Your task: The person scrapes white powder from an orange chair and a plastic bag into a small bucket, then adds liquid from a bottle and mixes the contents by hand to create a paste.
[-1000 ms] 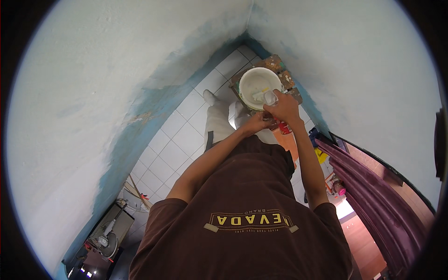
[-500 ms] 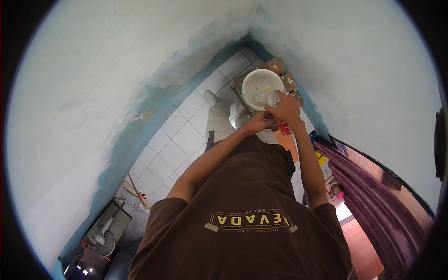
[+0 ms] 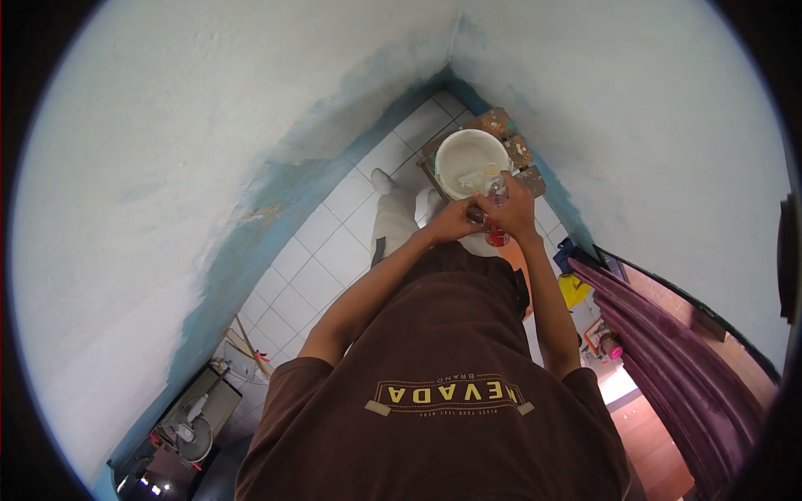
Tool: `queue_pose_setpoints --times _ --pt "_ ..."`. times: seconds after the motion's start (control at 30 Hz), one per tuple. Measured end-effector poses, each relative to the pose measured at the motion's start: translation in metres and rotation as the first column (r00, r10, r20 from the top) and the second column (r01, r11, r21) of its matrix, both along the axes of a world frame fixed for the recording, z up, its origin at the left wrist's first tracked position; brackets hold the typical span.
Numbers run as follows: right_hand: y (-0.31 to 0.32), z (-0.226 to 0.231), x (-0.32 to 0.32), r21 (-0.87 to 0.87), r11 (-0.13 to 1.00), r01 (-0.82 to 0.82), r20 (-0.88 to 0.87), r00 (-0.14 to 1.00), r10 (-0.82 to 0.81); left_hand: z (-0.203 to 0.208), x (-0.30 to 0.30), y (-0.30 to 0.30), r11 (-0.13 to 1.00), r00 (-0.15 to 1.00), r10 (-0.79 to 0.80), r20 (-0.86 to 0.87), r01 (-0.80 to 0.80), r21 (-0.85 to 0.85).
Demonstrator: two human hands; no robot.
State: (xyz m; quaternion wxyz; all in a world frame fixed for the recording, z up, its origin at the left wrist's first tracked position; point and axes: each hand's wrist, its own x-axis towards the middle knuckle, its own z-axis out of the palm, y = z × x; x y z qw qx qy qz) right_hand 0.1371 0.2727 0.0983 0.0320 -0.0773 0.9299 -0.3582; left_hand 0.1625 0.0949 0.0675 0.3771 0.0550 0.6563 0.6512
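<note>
My right hand is closed round a clear plastic bottle, just over the near right rim of a white bucket. A red part shows below my right fingers; it looks like the same bottle's label, though the hand hides the join. My left hand is closed against its left side, with something dark reddish at the fingertips that I cannot make out. Pale, whitish contents lie inside the bucket. The bucket stands on a paint-spotted wooden stool.
Walls with patchy white over blue paint meet in the far corner. White tiles cover the floor. At the right hang a purple curtain and a yellow cloth. A fan stands at the lower left.
The clear end of the bottle has swung right, away from over the bucket's middle, and the bottle stands straighter in view. My left hand has stayed close beside it.
</note>
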Motion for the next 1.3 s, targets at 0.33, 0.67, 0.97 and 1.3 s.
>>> queue_pose_setpoints --times 0.33,0.67,0.97,1.3 --pt "-0.032 0.034 0.008 -0.337 0.941 0.029 -0.114 0.991 -0.071 0.018 -0.001 -0.031 0.997 0.969 0.077 -0.236 -0.081 -0.007" --pt "-0.072 0.037 0.068 -0.258 0.963 0.08 -0.302 0.94 -0.159 0.033 0.024 -0.083 0.988 0.893 -0.096 -0.44 0.03 -0.153" --pt "-0.164 0.026 0.211 -0.3 0.913 0.274 -0.185 0.923 -0.338 0.025 0.137 -0.166 0.986 0.856 -0.127 -0.502 0.056 -0.155" --pt "-0.198 0.017 0.351 -0.234 0.884 0.404 -0.127 0.889 -0.44 0.008 0.254 -0.191 0.968 0.842 -0.245 -0.48 0.184 -0.171"
